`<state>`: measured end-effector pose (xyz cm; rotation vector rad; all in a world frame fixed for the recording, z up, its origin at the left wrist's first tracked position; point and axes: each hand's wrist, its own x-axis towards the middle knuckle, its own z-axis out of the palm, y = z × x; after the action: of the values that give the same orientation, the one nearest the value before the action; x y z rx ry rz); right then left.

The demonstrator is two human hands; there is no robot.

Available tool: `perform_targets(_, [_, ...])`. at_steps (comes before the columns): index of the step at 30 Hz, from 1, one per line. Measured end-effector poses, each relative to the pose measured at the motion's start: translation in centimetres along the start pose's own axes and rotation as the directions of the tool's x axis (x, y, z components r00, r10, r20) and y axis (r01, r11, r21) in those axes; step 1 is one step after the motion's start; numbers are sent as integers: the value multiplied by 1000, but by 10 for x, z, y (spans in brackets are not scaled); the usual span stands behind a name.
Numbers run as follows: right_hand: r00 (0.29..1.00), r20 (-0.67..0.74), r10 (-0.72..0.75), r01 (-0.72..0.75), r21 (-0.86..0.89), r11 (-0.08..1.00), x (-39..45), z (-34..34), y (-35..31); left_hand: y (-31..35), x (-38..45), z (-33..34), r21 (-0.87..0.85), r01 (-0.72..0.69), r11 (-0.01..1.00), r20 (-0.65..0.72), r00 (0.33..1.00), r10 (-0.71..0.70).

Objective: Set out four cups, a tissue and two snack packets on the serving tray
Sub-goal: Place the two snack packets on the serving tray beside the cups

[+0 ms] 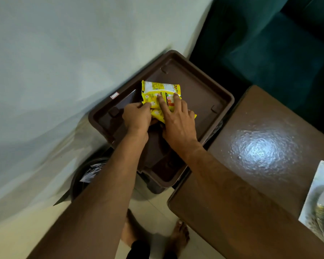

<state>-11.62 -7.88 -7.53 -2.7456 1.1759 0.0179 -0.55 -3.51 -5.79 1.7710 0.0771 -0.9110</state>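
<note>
Two yellow snack packets lie stacked in a brown plastic tray (204, 86) in the corner by the wall. The upper packet (157, 89) is in plain sight; the lower packet (158, 115) shows only as a yellow edge under my hands. My left hand (137, 116) pinches the packets' left side. My right hand (176, 118) lies flat over them with its fingers spread on the upper packet. No cups and no tissue are in view.
A brown wooden table (251, 174) with a bright glare spot stands to the right, with a patterned plate (320, 202) at its right edge. A dark bin (88, 176) sits on the floor under the tray. A dark green sofa (279, 43) fills the upper right. My bare feet (178, 234) are below.
</note>
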Motion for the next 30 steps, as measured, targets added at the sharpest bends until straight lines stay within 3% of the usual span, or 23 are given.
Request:
perform_targets(4, [988, -109, 110, -76, 278, 958, 4, -11, 6, 12, -5, 3, -191, -74, 979, 94, 991, 94])
perform_targets(8, [940, -179, 291, -123, 617, 777, 11, -33, 13, 18, 4, -1, -254, -95, 962, 86, 989, 121])
perform_targets(10, [908, -96, 407, -167, 808, 565, 12, -44, 14, 15, 11, -6, -219, -78, 973, 83, 992, 98])
perform_targets(13, [860, 191, 474, -258, 963, 79, 9, -52, 23, 11, 18, -10, -247, 47, 968, 205, 979, 4])
perform_targets(15, [834, 405, 375, -347, 913, -214, 4, -53, 33, 9, 22, -11, -268, 128, 955, 279, 959, -50])
perform_targets(17, [823, 519, 230, -423, 831, -362, -1, -51, 41, 7, 26, -12, -240, 179, 954, 328, 940, -94])
perform_targets(20, [801, 586, 119, -500, 766, -405, -4, -46, 47, 3, 27, -11, -173, 200, 965, 347, 929, -130])
perform_targets(26, [690, 618, 377, -619, 774, -136, 2, -42, 50, -11, 32, -5, -101, 19, 995, 74, 997, -11])
perform_targets(28, [693, 597, 404, -622, 779, -85, 4, -43, 52, -14, 31, -5, 8, -41, 999, -11, 999, 41])
perform_targets(30, [706, 582, 403, -597, 796, -103, 4, -44, 54, -13, 24, -6, 248, -162, 955, -127, 972, 198])
